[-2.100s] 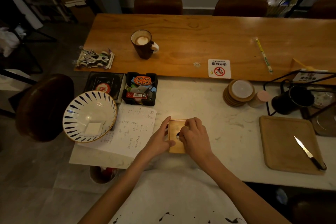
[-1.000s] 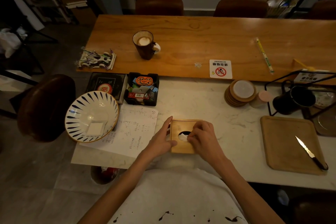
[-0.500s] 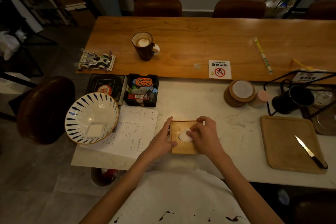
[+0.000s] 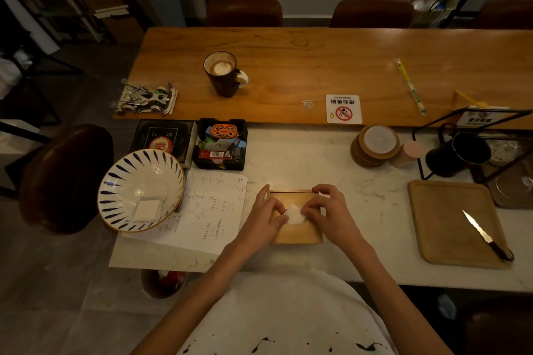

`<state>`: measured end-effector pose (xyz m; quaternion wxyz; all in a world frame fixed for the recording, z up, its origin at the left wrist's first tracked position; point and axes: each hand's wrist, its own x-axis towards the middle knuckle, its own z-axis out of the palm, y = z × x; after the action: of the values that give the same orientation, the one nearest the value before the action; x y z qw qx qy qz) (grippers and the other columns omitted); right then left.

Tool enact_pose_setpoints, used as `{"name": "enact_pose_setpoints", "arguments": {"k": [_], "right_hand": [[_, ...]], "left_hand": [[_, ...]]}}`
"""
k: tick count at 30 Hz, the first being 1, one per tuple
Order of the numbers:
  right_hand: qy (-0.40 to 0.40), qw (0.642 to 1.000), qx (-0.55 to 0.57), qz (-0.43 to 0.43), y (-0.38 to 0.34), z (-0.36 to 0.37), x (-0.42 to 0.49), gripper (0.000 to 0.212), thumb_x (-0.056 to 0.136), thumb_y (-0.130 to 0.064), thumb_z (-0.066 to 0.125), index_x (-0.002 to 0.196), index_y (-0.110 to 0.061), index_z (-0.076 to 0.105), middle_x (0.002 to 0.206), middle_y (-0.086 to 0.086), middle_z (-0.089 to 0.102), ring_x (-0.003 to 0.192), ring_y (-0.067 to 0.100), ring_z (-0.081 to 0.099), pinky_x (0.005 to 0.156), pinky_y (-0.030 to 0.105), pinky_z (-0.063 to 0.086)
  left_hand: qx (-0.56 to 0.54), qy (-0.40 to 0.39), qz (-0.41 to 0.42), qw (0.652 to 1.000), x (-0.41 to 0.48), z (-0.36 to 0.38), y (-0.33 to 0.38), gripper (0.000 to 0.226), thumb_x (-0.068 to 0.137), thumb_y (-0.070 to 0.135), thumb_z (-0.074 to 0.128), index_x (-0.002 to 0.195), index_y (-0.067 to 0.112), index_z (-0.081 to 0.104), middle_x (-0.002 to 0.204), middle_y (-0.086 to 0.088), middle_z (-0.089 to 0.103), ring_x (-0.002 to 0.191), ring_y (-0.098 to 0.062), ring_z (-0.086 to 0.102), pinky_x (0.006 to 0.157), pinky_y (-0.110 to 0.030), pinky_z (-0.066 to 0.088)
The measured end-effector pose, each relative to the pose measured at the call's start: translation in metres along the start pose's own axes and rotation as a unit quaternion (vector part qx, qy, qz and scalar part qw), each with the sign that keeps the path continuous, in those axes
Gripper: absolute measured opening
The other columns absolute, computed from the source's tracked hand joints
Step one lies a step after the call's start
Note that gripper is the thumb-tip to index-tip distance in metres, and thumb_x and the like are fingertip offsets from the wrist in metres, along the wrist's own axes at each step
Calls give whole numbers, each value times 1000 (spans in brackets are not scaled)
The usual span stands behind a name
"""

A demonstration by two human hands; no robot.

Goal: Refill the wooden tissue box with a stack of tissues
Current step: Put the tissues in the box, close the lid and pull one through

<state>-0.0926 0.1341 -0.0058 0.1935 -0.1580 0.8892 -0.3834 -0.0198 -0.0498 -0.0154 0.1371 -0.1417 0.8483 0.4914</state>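
The square wooden tissue box sits on the white marble counter right in front of me. A small tuft of white tissue pokes up through the opening in its lid. My left hand rests on the box's left side, its fingertips touching the tissue's left edge. My right hand lies over the box's right side, thumb and fingers pinching the tissue from the right. The tissue stack inside the box is hidden.
A blue-striped bowl and a written sheet of paper lie to the left. Behind are a black organiser box and a coffee mug. To the right stand coasters, a black jug and a wooden board with a knife.
The tissue has come up out of the lid's opening. My left hand slid from the box's left edge onto the lid to touch it. The right hand stays at the opening.
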Motion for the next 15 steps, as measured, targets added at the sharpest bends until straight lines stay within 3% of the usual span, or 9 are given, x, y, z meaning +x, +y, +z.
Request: {"name": "enact_pose_setpoints", "arguments": {"k": [3, 8, 10, 15], "right_hand": [[24, 999, 25, 8, -3, 2, 1, 5, 87, -15, 70, 87, -13, 75, 124, 3, 49, 119, 23, 45, 98, 28, 38], [0, 1000, 19, 7, -3, 2, -1, 9, 86, -25, 73, 90, -18, 75, 129, -1, 45, 123, 15, 36, 99, 23, 29], [1, 1000, 2, 7, 0, 3, -1, 8, 86, -21, 72, 90, -14, 74, 131, 1, 46, 125, 17, 37, 99, 21, 27], [11, 1000, -16, 18, -3, 6, 2, 8, 88, -14, 68, 91, -7, 73, 132, 6, 46, 125, 21, 42, 98, 19, 29]], "left_hand": [[-4, 0, -14, 1000, 3, 0, 0, 7, 93, 21, 60, 94, 15, 57, 160, 5, 10, 140, -12, 29, 101, -22, 23], [9, -11, -33, 999, 8, -1, 6, 5, 94, 21, 58, 92, 17, 55, 159, 5, 12, 129, -8, 36, 96, -23, 26], [17, -6, -38, 999, 9, 0, 8, 4, 95, 21, 58, 93, 17, 56, 158, 5, 13, 130, -13, 40, 95, -25, 29], [40, 8, -42, 998, 11, 0, 10, 7, 95, 22, 57, 97, 16, 56, 157, 5, 17, 109, -4, 44, 89, -25, 31]]}}
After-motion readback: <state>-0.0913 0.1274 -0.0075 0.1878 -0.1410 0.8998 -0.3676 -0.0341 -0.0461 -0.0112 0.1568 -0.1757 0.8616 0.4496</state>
